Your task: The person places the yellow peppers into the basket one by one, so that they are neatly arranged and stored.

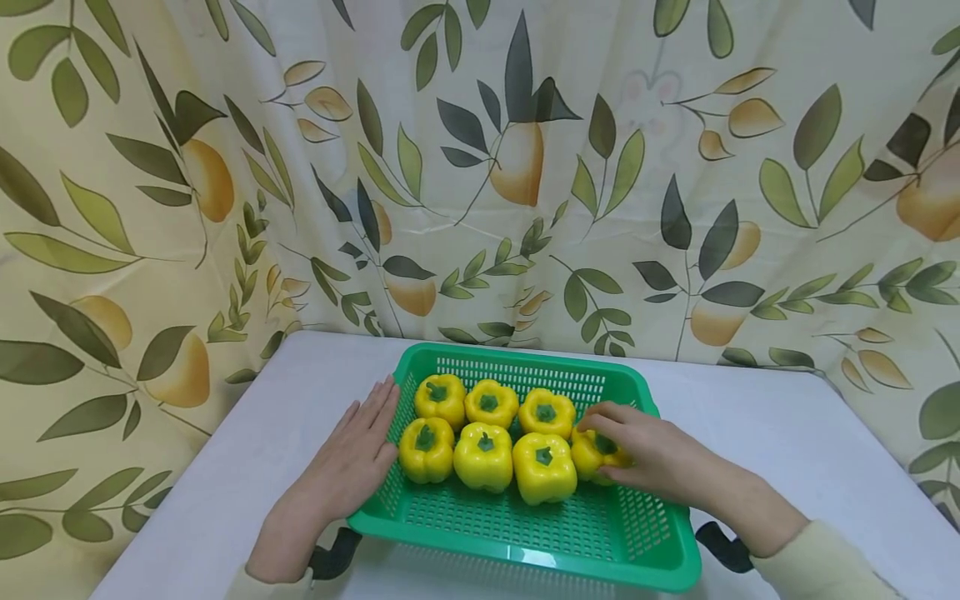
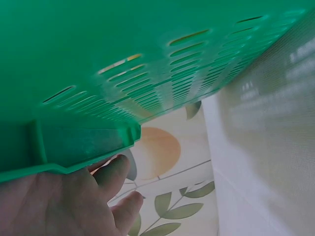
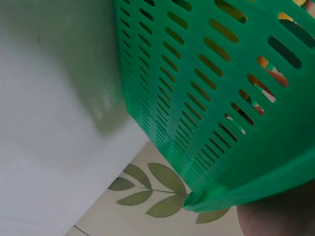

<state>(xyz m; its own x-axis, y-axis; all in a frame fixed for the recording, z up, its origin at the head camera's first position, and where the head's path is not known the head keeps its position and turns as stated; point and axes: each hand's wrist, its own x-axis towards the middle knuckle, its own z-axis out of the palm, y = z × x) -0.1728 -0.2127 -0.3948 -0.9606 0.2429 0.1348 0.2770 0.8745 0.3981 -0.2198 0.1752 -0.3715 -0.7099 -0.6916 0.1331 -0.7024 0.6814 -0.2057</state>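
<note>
A green plastic basket [image 1: 525, 557] with slotted walls holds several yellow bell peppers with green stems, standing in two rows. My right hand [image 1: 663, 454] reaches over the right rim, its fingers and thumb around the rightmost bell pepper [image 1: 587, 457]. Along the left rim lies my left hand [image 1: 348, 462], fingers straight and pointing away from me. In the left wrist view, that hand [image 2: 74, 201] touches the rim under the basket's outer wall [image 2: 74, 39]. The right wrist view mostly shows the basket's slotted side [image 3: 197, 98], which hides the right fingers.
The basket stands on a table with a white cover [image 1: 757, 425]. Behind and to the left hangs a cream curtain [image 1: 480, 250] printed with leaves and fruit. Black wrist straps [image 1: 723, 546] show near both sleeves.
</note>
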